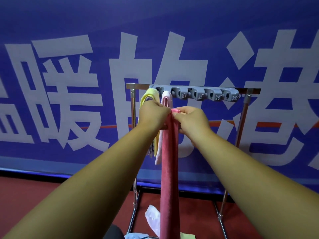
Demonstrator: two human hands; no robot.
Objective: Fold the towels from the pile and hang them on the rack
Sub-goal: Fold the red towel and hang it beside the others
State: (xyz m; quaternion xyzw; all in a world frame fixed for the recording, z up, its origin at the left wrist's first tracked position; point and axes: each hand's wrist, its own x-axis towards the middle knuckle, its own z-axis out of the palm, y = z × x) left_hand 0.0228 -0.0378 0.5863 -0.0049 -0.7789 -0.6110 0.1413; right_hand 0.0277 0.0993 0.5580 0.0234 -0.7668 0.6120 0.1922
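Left hand (153, 112) and right hand (193, 118) pinch the dark pink towel (169, 169) top, fingers curled tight; rack (252, 91) at twelve o'clock beyond

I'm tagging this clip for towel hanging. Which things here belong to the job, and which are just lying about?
Job: dark pink towel, gripped by left hand and right hand; rack with its grey hook strip; yellow towel and pale pink towel hung on it.
Lying about: blue banner behind; white crumpled piece on the floor.
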